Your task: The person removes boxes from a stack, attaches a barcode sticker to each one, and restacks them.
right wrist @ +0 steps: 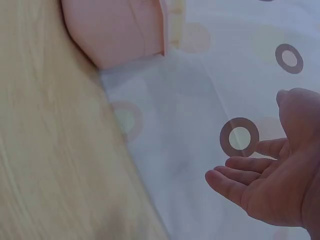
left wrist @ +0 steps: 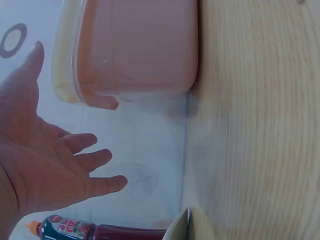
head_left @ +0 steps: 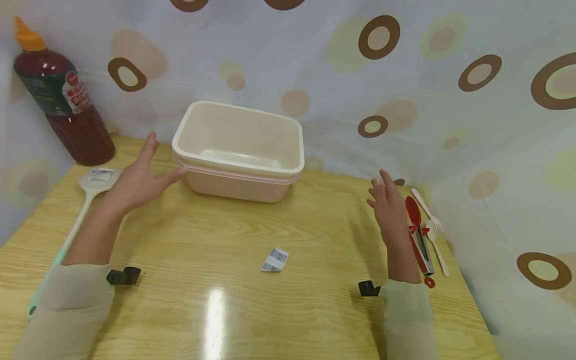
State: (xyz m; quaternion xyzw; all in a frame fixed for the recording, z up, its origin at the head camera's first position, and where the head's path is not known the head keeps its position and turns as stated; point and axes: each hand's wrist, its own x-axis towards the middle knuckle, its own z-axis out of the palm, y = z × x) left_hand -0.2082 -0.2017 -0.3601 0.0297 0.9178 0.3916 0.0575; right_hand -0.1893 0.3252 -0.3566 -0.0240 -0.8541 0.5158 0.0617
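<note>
1. Far left, I've got the sauce bottle (head_left: 67, 105), leaning in the head view, dark red showing through its walls, orange cap (head_left: 31, 40) on top.
2. Just in front of it lies a long utensil (head_left: 93, 186), pale head and mint-green handle, a barcode sticker (head_left: 101, 175) on the head.
3. Here's my left hand (head_left: 139, 182), released, fingers spread, thumb reaching toward the tubs; the wrist view shows it apart from them, just beside.
4. Centre back, the containers: a cream tub (head_left: 243, 130) sits nested inside a pink tub (head_left: 238, 189), its rim standing above the pink one. I see right down into the cream one, light gleaming off its floor. The pink one's inside is hidden.
5. In front of the tubs, a creased barcode label (head_left: 275, 260) lies on the wooden table (head_left: 180, 315).
6. Now my right hand (head_left: 390, 212): released too, fingers loosely extended, holding nothing, well apart from the tubs.
7. Far right, red-headed tongs (head_left: 413, 211), a pale fork (head_left: 426, 208) and a pale spoon (head_left: 432, 230) lie close together.
</note>
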